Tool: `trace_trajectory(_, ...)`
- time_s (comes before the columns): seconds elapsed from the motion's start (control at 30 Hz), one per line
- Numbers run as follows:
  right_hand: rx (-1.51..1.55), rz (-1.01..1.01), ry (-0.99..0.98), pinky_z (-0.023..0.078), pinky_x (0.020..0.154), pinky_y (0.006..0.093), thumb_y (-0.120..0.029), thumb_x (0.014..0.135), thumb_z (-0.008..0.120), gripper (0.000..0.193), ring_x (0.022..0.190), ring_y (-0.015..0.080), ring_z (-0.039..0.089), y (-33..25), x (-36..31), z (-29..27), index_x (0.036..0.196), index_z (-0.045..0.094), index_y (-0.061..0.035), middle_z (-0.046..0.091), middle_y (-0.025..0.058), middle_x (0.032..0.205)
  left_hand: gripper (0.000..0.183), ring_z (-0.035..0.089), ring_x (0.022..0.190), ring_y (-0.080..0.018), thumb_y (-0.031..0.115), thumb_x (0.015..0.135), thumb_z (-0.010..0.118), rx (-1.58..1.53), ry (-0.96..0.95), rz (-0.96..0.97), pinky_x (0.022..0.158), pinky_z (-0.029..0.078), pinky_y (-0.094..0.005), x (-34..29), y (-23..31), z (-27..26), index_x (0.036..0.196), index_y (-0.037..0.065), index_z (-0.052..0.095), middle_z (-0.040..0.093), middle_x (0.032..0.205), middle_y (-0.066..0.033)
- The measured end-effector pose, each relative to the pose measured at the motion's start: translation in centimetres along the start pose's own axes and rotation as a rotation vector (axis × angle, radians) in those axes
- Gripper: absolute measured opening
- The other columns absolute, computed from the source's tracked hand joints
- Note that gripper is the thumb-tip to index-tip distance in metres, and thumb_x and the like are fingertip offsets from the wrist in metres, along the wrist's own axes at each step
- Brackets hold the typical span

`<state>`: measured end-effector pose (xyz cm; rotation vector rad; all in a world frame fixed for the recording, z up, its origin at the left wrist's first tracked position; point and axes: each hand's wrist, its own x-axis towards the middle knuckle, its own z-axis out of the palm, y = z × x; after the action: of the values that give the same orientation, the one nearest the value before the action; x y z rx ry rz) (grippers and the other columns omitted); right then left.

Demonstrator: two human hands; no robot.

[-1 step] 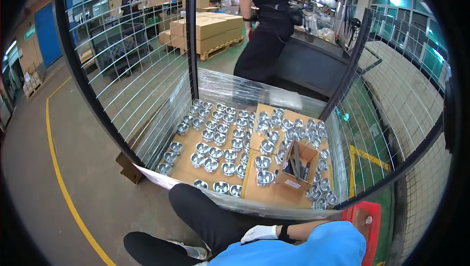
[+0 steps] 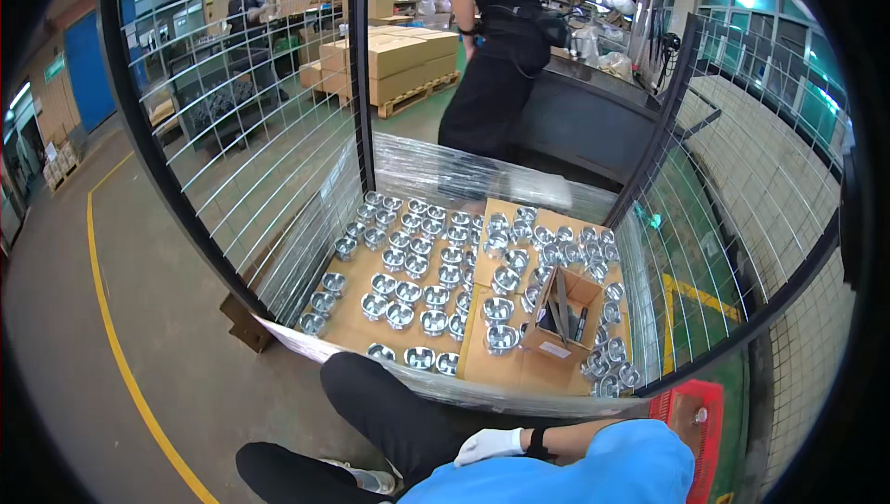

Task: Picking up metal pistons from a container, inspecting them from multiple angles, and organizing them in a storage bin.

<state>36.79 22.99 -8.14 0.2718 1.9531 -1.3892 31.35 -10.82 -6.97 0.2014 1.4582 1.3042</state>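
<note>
My right hand (image 2: 489, 446), in a white glove, lies flat on my lap at the bottom of the view, holding nothing. My left hand is out of view. In front of my knees, several silver metal pistons (image 2: 400, 315) stand in rows on brown cardboard sheets (image 2: 501, 376) inside a wire cage. A small open cardboard box (image 2: 554, 344) sits on the right-hand sheet among the pistons. Long flat dark tools (image 2: 563, 305) that look like files lean inside it, beside a darker piece I cannot make out.
Clear plastic wrap (image 2: 436, 163) lines the cage's low walls; black-framed mesh panels (image 2: 250, 133) rise at both sides. A red crate (image 2: 709, 430) stands by my right side. Beyond the cage are a person in black (image 2: 501, 59), another person (image 2: 246, 8) and stacked cartons (image 2: 399, 59).
The person in black beyond the cage has shifted slightly left. The person farther back has changed arm and head position slightly. My right hand stays on my lap.
</note>
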Motion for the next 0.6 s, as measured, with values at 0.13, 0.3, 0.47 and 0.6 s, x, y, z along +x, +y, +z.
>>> trace_trajectory(0.13,-0.537,-0.161,-0.139,0.052,0.084,0.0388,-0.055,0.091,0.054,0.053,0.096,0.0320,0.066,-2.4,2.1,-0.3,0.108,0.070,-0.0075,0.071,0.0150,0.101,0.040,0.062,0.087,-0.0162,0.014,0.096,0.056,0.008,0.026,0.023,0.082,0.050,-0.0288,0.4,1.2,-1.4,0.134,0.002,0.055,0.067,0.096,-0.0081)
trace_trajectory(0.3,-0.510,-0.233,0.078,0.049,0.091,0.0405,-0.068,0.091,0.041,0.071,0.105,0.0344,0.063,-11.1,1.2,-3.0,0.114,0.067,-0.0069,0.067,0.0170,0.113,0.040,0.062,0.087,-0.0157,0.014,0.096,0.056,-0.007,0.153,0.050,0.082,0.050,-0.0285,-1.7,1.1,-3.5,0.135,0.002,0.054,0.066,0.096,-0.0078)
trace_trajectory(0.47,-0.430,-0.231,0.203,0.043,0.101,0.0413,-0.065,0.095,0.037,0.069,0.115,0.0361,0.057,-8.8,1.4,-3.8,0.122,0.064,-0.0074,0.064,0.0171,0.122,0.042,0.061,0.087,-0.0129,0.015,0.097,0.057,0.075,0.299,0.118,0.082,0.050,-0.0272,-5.0,3.4,-7.0,0.137,0.001,0.051,0.066,0.097,-0.0062)
trace_trajectory(0.6,-0.513,-0.349,0.243,0.046,0.097,0.0407,-0.057,0.097,0.041,0.060,0.111,0.0358,0.059,-10.9,0.8,-4.6,0.119,0.065,-0.0067,0.065,0.0166,0.119,0.047,0.061,0.089,-0.0139,0.013,0.095,0.060,0.108,0.408,0.221,0.085,0.050,-0.0278,-8.2,6.1,-9.1,0.138,-0.002,0.049,0.066,0.100,-0.0081)
